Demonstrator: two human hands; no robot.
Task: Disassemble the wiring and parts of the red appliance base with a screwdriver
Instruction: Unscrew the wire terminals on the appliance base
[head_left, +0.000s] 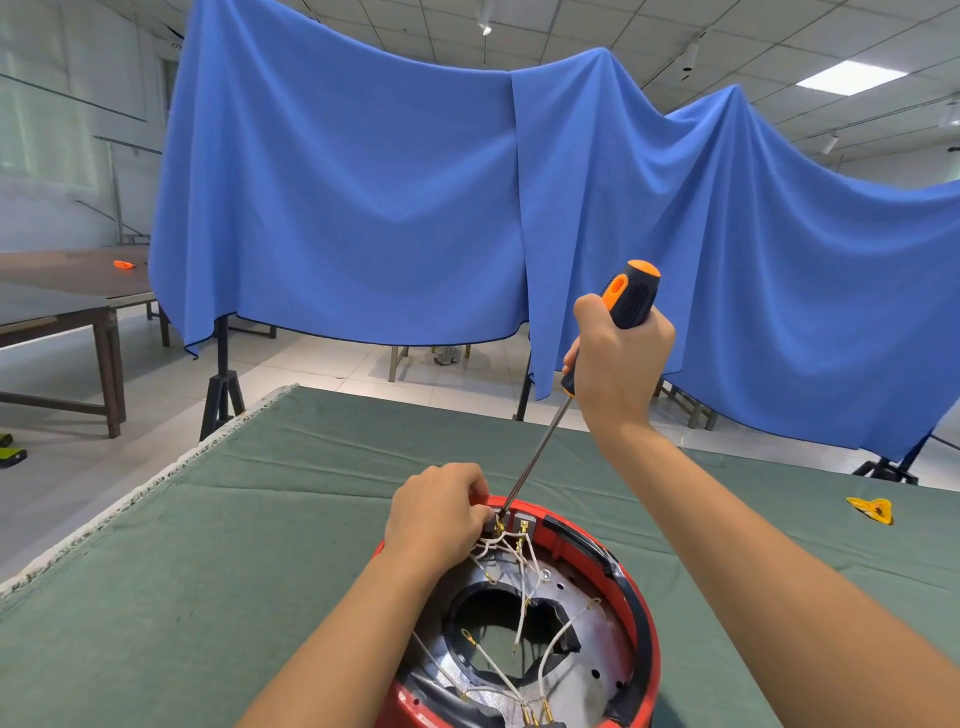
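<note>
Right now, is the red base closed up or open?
Open: the red base shows bare white wires and a central hole, no cover on it.

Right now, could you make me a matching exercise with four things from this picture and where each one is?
Things:
1. screwdriver
2. white wires
3. yellow piece
4. left hand

Places:
A. alone on the green cloth, far right
B. on the far rim of the red base
C. in the right hand
D. inside the red base

Pairs: 1-C, 2-D, 3-A, 4-B

Blue cloth (363, 208) draped behind green table cover (260, 519); yellow scrap (871, 509) right; brown tables (62, 306) left
</note>
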